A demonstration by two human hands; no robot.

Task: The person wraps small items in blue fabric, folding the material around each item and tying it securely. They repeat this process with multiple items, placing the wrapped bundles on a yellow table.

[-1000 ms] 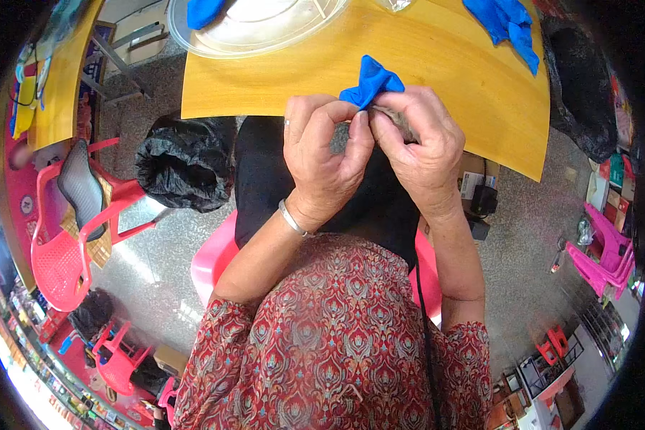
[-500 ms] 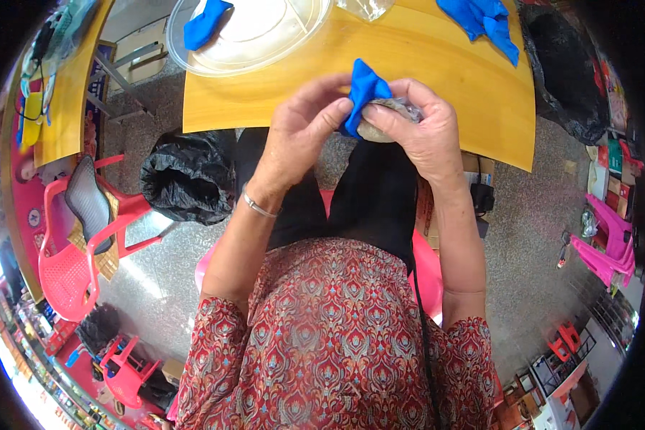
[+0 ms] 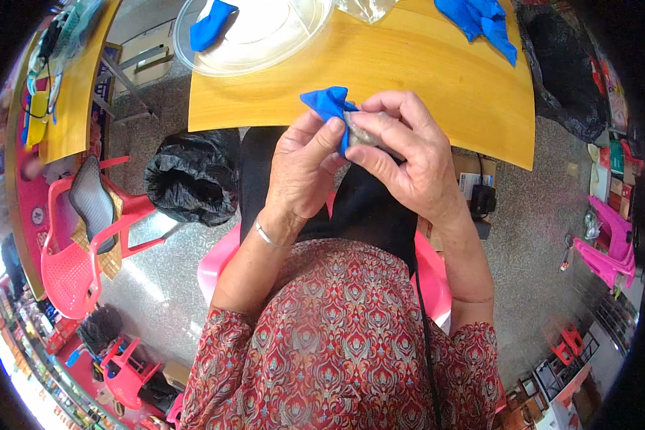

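Note:
Just in front of the table's near edge, my left hand (image 3: 304, 156) pinches a small blue cloth piece (image 3: 326, 102) between thumb and fingers. The cloth has a pointed corner sticking out to the left. Fingers of my right hand (image 3: 408, 147) close around a small greyish-brown packet (image 3: 365, 140) that looks wrapped in clear plastic. One end of the packet meets the blue cloth; whether it is inside the cloth, I cannot tell. A second blue cloth piece (image 3: 211, 26) lies in a round clear plastic tray (image 3: 254, 66) at the far left of the table.
More blue cloth (image 3: 480, 25) lies at the far right of the yellow table (image 3: 437, 93), and a clear plastic bag (image 3: 365, 8) at its far edge. Black plastic bags stand on the floor at left (image 3: 186, 179) and right (image 3: 566, 79). A red chair (image 3: 72, 276) is at left.
Both hands have come slightly nearer to me. The blue cloth has tipped over to the left, and my right fingers have shifted over the top of the packet.

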